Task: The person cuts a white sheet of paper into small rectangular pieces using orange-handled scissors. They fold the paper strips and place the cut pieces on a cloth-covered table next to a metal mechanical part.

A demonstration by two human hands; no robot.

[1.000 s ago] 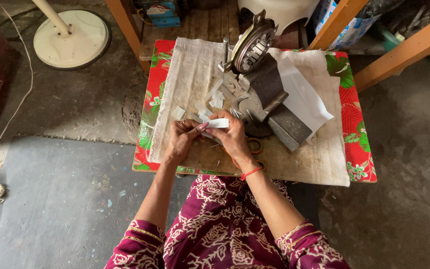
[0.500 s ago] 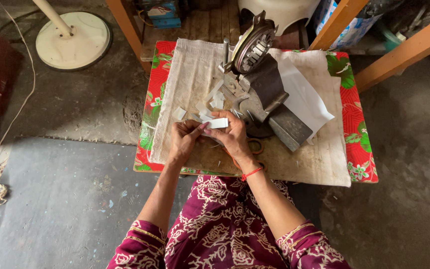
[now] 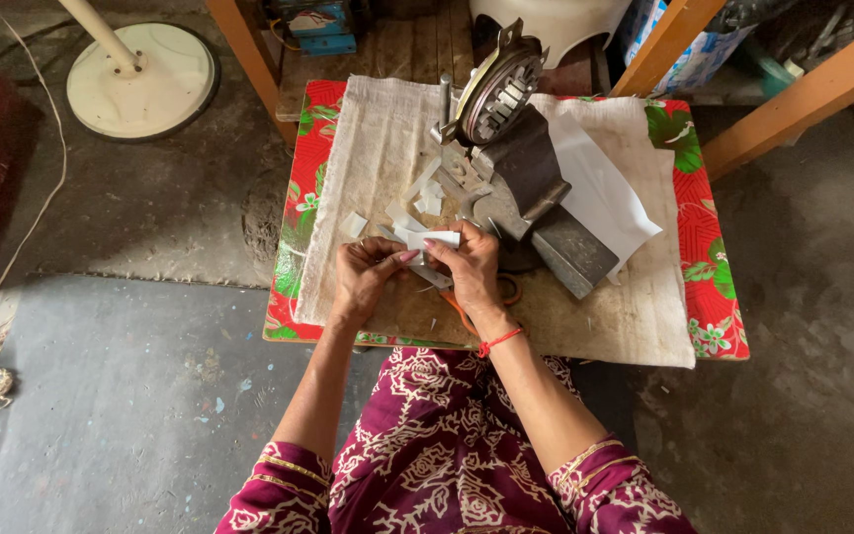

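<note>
Left to right: my left hand [image 3: 363,275] and right hand [image 3: 469,267], together, pinch a small white paper strip [image 3: 429,240] above the cloth-covered tabletop [image 3: 635,316]; I judge folding underway, needing a firm crease; dark metal motor housing [image 3: 531,168] beyond.

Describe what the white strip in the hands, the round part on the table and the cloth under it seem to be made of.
White strip: probably thin paper or card, matt; it looks flat with sharp-cut edges.
Round part: seemingly metal, dull grey, with slotted teeth around its ring.
Cloth: apparently coarse woven fabric, off-white and stained.
</note>
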